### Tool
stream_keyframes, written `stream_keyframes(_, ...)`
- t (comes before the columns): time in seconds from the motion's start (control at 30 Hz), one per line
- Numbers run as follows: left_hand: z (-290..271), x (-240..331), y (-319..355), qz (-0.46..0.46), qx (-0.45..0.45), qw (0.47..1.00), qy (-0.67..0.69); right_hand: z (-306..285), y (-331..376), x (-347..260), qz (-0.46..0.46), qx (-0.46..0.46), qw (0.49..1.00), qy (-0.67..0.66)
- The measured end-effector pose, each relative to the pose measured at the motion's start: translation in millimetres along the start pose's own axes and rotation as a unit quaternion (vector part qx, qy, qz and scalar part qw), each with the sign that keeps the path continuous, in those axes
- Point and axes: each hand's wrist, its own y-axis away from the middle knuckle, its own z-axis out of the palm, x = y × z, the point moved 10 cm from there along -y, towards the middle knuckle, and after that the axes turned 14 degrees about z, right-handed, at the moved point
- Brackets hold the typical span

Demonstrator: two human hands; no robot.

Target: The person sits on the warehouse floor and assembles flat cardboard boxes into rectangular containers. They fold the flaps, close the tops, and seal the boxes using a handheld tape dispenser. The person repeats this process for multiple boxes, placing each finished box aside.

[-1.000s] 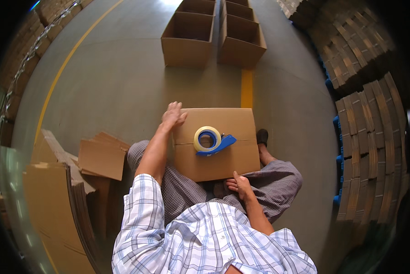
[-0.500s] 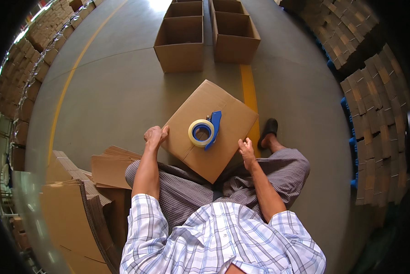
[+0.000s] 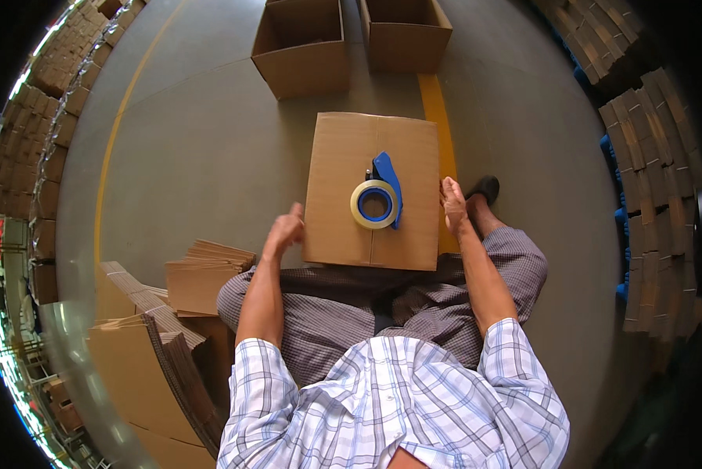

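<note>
A closed brown cardboard box (image 3: 339,156) sits squarely in front of my crossed legs, its seam running near to far. On its top lies a blue tape dispenser (image 3: 388,173) with a roll of clear tape (image 3: 359,213). My left hand (image 3: 287,229), slightly blurred, is at the box's near left edge with one finger raised; whether it touches the cardboard is unclear. Along the right side my right hand (image 3: 452,203) is held upright and flat, fingers stretched out and close to or against the box. Neither hand grips anything visible.
Two open boxes (image 3: 304,70) (image 3: 405,48) stand on the floor ahead. Flat folded cardboard (image 3: 132,375) is stacked at my left, with a smaller pile (image 3: 198,285) by my left knee. Tall cardboard stacks (image 3: 656,203) on blue pallets line the right side.
The box has turned from a diamond position to square with me, carrying the tape dispenser round with it. My right hand has moved forward along its right side; my left hand has loosened from the corner.
</note>
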Motion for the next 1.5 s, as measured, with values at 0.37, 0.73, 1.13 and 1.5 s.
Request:
stream_keyframes(0.37,42.8,27.2,-42.9,0.083,0.114,0.956,0.257,-34.9,-68.1,74.6,-0.227,0.137,0.873,0.410)
stream_keyframes(0.73,11.6,169.0,46.7,0.415,0.408,0.812,-0.040,73.5,181.5,-15.6,-0.423,0.214,0.807,0.351)
stream_keyframes(1.13,105.9,242.5,43.2,0.331,0.244,0.893,-0.185,169.5,201.3,43.6,-0.421,-0.074,0.741,0.517)
stream_keyframes(1.5,-4.6,179.9,47.0,0.275,0.059,0.946,0.160,181.0,150.1,33.0,-0.271,-0.079,0.623,0.730)
